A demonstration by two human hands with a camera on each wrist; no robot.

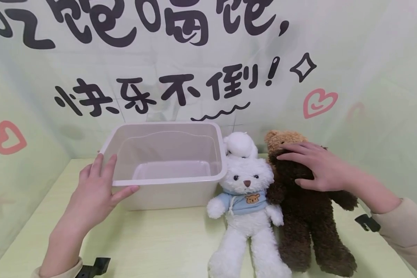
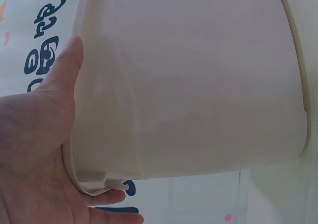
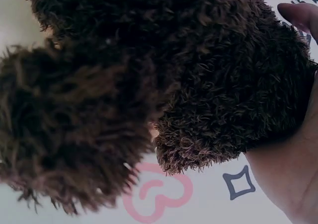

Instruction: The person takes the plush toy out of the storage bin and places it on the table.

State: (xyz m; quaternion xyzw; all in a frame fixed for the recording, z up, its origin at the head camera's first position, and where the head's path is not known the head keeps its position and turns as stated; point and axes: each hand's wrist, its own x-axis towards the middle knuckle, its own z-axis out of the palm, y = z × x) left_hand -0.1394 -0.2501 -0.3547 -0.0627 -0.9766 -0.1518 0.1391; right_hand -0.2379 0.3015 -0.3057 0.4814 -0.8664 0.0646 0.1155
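Note:
My left hand (image 1: 94,193) rests at the near left corner of a pale plastic storage bin (image 1: 170,195), thumb along the front below the rim. The left wrist view has its straight thumb and fingers on either side of the bin's corner. My right hand (image 1: 319,166) lies over the upper part of a dark brown teddy bear (image 1: 305,216), fingers extended across it and partly hiding its head. Brown fur (image 3: 218,85) fills much of the right wrist view, against the palm. Beside this bear sits a white teddy bear (image 1: 246,227) in a blue hoodie.
A white plush toy (image 1: 241,144) is behind the white bear, and a tan plush (image 1: 285,139) behind the brown one. The bin stands left of the toys on a light yellow table (image 1: 166,247). A printed curtain (image 1: 180,58) hangs behind and at the sides.

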